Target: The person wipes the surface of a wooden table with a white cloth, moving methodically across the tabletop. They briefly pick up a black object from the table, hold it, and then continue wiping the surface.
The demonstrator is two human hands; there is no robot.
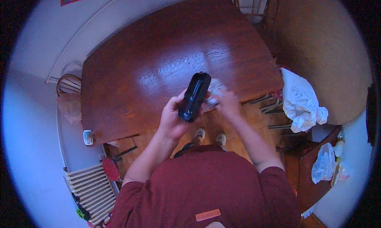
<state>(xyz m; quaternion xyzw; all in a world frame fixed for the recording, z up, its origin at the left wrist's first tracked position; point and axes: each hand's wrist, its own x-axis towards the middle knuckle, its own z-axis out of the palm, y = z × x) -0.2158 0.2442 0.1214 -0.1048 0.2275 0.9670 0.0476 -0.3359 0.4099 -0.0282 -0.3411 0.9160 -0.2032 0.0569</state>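
A glossy black oblong object [194, 96] with rounded ends, its exact kind unclear, is tilted above the near edge of the wooden table. My left hand [174, 117] is closed around its lower left side. My right hand [228, 105], smeared by motion, grips a crumpled whitish cloth [216, 88] just to the right of the black object. Part of the cloth is hidden behind the object and my fingers.
The large brown table [131, 69] fills the space ahead of me. A knotted white bag [297, 97] rests at its right side. A small white device [88, 137] sits on the near left corner. Down on the left is a ribbed radiator [91, 188].
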